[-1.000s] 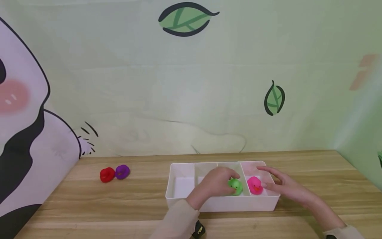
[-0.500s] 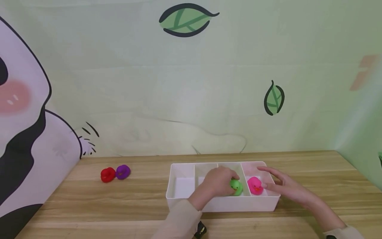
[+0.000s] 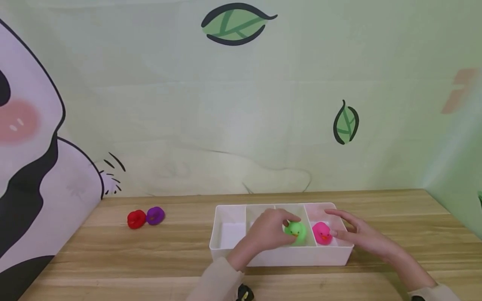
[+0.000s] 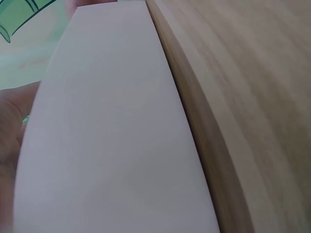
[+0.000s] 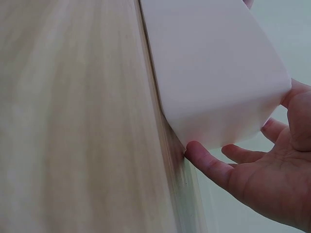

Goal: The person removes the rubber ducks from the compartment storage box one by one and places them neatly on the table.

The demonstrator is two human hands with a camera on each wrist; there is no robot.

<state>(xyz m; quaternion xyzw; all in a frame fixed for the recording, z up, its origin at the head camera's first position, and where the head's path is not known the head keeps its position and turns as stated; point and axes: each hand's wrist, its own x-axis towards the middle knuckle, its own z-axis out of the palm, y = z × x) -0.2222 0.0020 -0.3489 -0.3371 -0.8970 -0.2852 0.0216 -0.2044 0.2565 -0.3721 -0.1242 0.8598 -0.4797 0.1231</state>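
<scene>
In the head view, my left hand (image 3: 269,230) reaches into a white divided box (image 3: 297,256) and holds a green rubber duck (image 3: 295,232) between thumb and fingers, in the third compartment from the left. A pink rubber duck (image 3: 322,233) sits in the rightmost compartment. My right hand (image 3: 359,234) holds the box's right end, its thumb over the rim beside the pink duck. Seen from the right wrist, its fingers (image 5: 211,165) touch the outside of the box end (image 5: 223,116). The box wall (image 4: 102,121) hides most of my left hand in the left wrist view.
A red rubber duck (image 3: 136,219) and a purple rubber duck (image 3: 155,215) stand side by side at the left on the wooden table (image 3: 124,259). Behind the table hangs a pale green backdrop (image 3: 169,104) printed with leaves and a panda.
My left hand has drawn slightly left and up, and the green duck has come a little higher with more of it showing. My right hand stays on the box.
</scene>
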